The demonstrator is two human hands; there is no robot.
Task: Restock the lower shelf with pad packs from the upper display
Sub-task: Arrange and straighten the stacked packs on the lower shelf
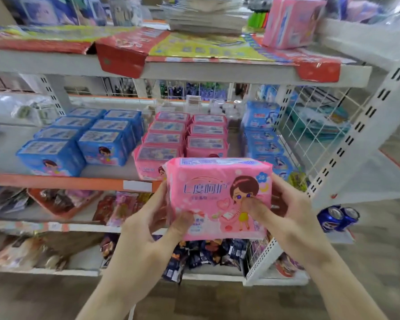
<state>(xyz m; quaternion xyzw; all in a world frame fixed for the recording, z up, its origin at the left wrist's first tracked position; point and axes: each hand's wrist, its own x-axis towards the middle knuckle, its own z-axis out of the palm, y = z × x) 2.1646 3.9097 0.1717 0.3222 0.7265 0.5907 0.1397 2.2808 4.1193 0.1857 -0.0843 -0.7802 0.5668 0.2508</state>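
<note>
While the pink pad pack (219, 199) sits upright between my two hands, just in front of the orange shelf edge (74, 184) and level with it, I'm sizing up the drop-in. My left hand (148, 227) grips the pack's left end, thumb curled over the printed front near the bottom corner; my right hand (284, 213) grips the right end, thumb pressed on the cartoon figure, fingers wrapped behind where I can't see them. Behind that orange edge the pink stacks (183, 137) run in two columns, and the right-hand column stops short of the edge, so I judge the gap at its front is where this one belongs. To do it well, I'd carry the pack up and over the edge, tip it back so the label panel faces up like its neighbours, and set it square against the last pack in that column. The wrapper looks soft and slippery, so I'd keep both thumbs on until it rests flat. One risk: nudging the front-left pink pack that overhangs the edge. Another pink pack (291, 21) waits well above the edge on the upper display.
</note>
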